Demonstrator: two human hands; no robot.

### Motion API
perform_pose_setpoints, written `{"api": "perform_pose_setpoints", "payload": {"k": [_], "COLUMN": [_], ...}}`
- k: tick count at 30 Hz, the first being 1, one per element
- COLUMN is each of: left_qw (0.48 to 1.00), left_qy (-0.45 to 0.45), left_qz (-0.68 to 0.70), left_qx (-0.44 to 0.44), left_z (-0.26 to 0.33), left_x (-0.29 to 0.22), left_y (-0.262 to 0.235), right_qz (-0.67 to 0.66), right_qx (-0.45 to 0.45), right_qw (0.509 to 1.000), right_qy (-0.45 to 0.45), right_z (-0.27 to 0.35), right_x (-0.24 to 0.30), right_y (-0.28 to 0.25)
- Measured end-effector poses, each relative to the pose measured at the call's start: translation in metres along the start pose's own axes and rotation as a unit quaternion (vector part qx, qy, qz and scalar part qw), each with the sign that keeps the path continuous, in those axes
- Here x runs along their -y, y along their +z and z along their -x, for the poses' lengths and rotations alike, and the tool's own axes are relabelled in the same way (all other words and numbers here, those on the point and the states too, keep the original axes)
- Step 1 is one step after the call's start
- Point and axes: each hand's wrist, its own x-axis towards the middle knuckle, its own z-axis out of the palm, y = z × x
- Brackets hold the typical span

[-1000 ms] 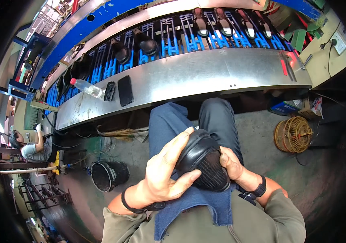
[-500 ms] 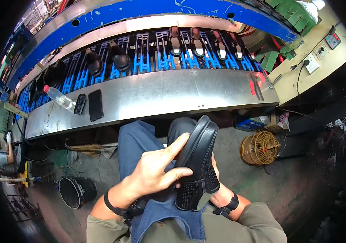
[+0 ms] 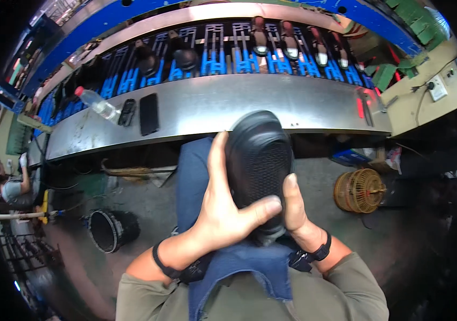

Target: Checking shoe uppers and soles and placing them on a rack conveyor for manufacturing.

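Note:
A black shoe [image 3: 260, 166] is held over my lap, its rounded toe pointing away from me toward the bench. Its broad face, with a cross-hatched texture, is turned up toward me and slightly blurred. My left hand [image 3: 223, 206] grips the shoe's left edge, the index finger along the side and the thumb across the lower part. On the opposite edge, my right hand [image 3: 297, 214] holds it with the thumb up, the other fingers hidden behind the shoe.
Ahead is a steel-topped bench [image 3: 207, 104] with a bottle [image 3: 97, 104], a phone [image 3: 149, 114] and pliers [image 3: 365, 107]. Behind it, blue racks [image 3: 215, 59] carry several dark shoes [image 3: 289, 41]. A black bucket [image 3: 111, 230] and a wicker basket [image 3: 359, 191] stand on the floor. At far left is another person [image 3: 17, 184].
The shoe has turned from its side to show its textured face, and has risen toward the bench. Both hands have shifted with it. The whole view has moved slightly.

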Motion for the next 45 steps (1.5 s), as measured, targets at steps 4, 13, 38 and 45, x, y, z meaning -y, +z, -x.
{"api": "perform_pose_setpoints", "payload": {"k": [4,13,38,45], "left_qw": [0.945,0.863,0.981,0.836], "left_qy": [-0.127,-0.212,-0.137,-0.217], "left_qz": [0.301,0.459,0.129,0.501], "left_qx": [-0.012,0.018,-0.056,0.057], "left_z": [-0.013,0.02,0.012,0.034], "left_x": [0.033,0.054,0.052,0.112], "left_y": [-0.051,-0.056,-0.042,-0.047], "right_qz": [0.305,0.409,0.518,0.544], "right_qx": [0.048,0.148,0.152,0.106], "right_qw": [0.949,0.89,0.795,0.79], "right_qy": [-0.064,-0.14,-0.277,-0.263], "right_z": [-0.003,-0.059,-0.033,0.087], "right_x": [0.0,0.07,0.063,-0.014], "right_y": [0.034,0.03,0.038,-0.01]}}
